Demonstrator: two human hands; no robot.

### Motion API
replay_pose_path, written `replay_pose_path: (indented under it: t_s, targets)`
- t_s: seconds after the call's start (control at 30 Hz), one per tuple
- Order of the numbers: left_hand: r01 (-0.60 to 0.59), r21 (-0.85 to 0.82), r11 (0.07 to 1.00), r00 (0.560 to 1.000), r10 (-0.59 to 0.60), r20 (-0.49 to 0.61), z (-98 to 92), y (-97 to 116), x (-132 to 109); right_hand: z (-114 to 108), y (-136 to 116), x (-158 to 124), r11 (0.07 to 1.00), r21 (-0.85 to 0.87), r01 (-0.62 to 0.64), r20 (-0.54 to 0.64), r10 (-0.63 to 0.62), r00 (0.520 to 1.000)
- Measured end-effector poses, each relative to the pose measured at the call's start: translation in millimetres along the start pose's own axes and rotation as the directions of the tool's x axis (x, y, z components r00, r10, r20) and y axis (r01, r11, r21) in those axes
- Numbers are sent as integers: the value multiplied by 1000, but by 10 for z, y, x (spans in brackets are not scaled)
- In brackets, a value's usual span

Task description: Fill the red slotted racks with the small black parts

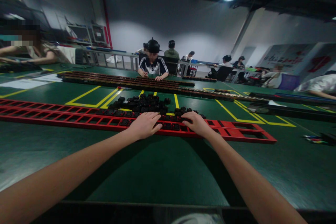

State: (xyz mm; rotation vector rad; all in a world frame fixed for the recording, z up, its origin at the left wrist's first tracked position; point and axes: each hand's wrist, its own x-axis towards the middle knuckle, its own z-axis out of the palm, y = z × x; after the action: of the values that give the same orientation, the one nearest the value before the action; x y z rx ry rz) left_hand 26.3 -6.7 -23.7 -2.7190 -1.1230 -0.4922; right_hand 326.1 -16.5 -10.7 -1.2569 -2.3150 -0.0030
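**Red slotted rails under both hands**

Red rails [78, 120] run in from the far left, two long, flat, ladder-like strips lying side by side on the green table top [157, 168]. They are glossy, hard-edged and punched with one rectangular window after another. Moving along, the windows fill up: small black plug-in blocks [123, 121], chunky and matte, sit pressed into the slots near the middle.

Now the left hand [144, 125]: palm down on the near rail, fingers stretched forward and lying across the seated blocks, nothing clasped in it. Just behind, a loose heap of the same black blocks [141, 103] is piled on the table, straddling painted yellow lines [89, 99].

Over to the right hand [196, 124]: also palm down, touching the rail, knuckles raised and fingers bent over more blocks. The tips are hidden, so I can't tell whether it grips one. Beyond it the rail's windows stand bare out to its squared end.

Across the table a co-worker [153, 63] in a striped dark jacket has both hands on long dark-brown strips [118, 79] lying parallel to the red ones.
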Motion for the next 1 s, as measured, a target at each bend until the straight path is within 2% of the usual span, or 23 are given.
replay_pose_path:
  t_s: [1.0]
  targets:
    - [3, -11, 1000, 1000, -3, 2, -18, 4, -2, -29, -34, 3, 1000, -1, -9, 13, 9, 1000]
